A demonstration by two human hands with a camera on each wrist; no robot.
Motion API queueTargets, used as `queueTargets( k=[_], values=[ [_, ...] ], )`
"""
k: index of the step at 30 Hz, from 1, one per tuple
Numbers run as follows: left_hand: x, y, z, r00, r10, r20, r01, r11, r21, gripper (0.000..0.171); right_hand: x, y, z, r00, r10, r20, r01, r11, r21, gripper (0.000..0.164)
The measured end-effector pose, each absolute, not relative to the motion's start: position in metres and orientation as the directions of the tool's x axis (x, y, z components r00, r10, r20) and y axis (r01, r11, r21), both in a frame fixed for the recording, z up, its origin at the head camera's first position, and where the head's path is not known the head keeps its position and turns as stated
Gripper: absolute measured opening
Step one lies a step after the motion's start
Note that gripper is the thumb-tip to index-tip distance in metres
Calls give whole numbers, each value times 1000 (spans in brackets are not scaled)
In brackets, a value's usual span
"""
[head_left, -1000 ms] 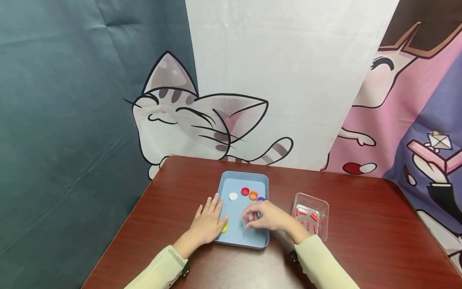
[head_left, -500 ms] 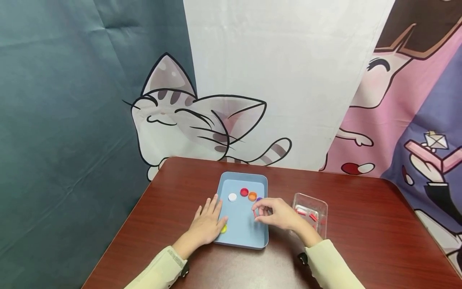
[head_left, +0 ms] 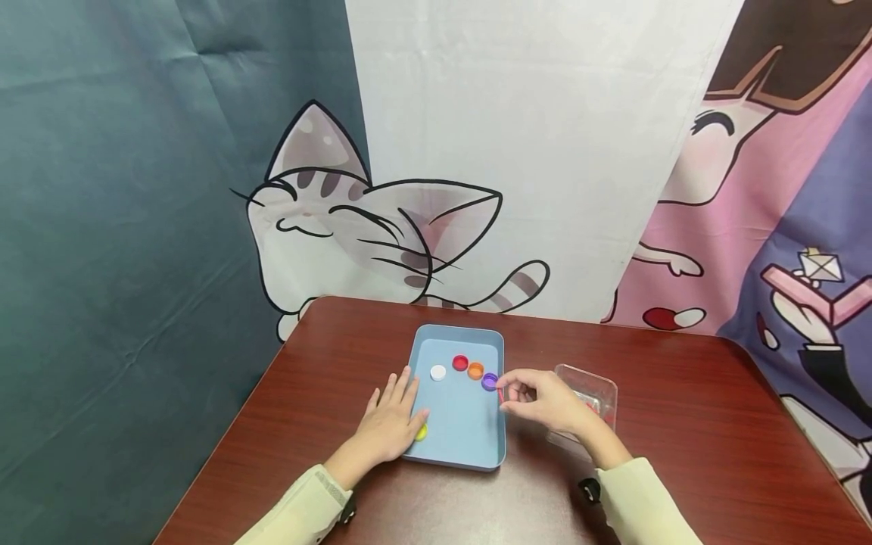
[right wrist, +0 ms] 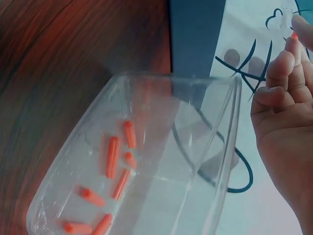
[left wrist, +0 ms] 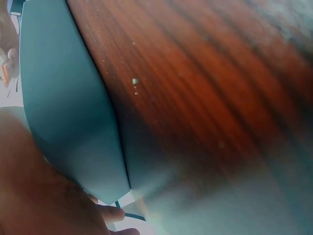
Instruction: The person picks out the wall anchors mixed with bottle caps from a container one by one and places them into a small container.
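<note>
My left hand (head_left: 390, 424) lies over the left rim of the blue tray (head_left: 459, 454), fingers straight, its thumb by a yellow cap (head_left: 421, 432). Between thumb and index finger, my right hand (head_left: 548, 401) pinches a small red stick (head_left: 501, 395) at the tray's right edge, close to the purple cap (head_left: 490, 381). Also in the tray are an orange cap (head_left: 475, 371), a red cap (head_left: 460, 362) and a white cap (head_left: 438, 372). In the right wrist view only the tip of the held stick shows past the fingers.
A clear plastic box (right wrist: 232, 147) stands to the right of the tray, partly behind my right hand in the head view. Several red sticks (right wrist: 112, 156) lie inside it. The dark red wooden table (head_left: 715, 431) ends at a printed curtain (head_left: 559, 151).
My right hand has moved right across the tray to its right edge with the red stick, uncovering the purple cap and covering more of the clear box. My left hand stays put.
</note>
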State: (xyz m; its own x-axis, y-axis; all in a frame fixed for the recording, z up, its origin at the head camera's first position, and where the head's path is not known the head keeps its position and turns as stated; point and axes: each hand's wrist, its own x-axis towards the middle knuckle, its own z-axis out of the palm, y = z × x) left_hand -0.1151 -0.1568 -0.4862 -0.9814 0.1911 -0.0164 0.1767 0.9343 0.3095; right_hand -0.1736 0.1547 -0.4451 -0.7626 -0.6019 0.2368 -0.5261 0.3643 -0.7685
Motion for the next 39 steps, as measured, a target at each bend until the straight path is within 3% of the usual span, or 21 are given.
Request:
queueTargets(
  k=[10,20,39],
  values=[
    [-114,-157,-487,-980,197,-4,186,930,316,66,-174,175,-443,-757,-574,313,-573,350,-741,25],
    [-116,-157,-487,-982,189,-19,174,935,309,66,-173,199,-440,-828,-499,256,-480,396,-783,27],
    [-115,-157,-486,-979,202,-7,190,931,313,67,-174,229,-447,-864,-437,250,-443,423,-790,25]
  ],
)
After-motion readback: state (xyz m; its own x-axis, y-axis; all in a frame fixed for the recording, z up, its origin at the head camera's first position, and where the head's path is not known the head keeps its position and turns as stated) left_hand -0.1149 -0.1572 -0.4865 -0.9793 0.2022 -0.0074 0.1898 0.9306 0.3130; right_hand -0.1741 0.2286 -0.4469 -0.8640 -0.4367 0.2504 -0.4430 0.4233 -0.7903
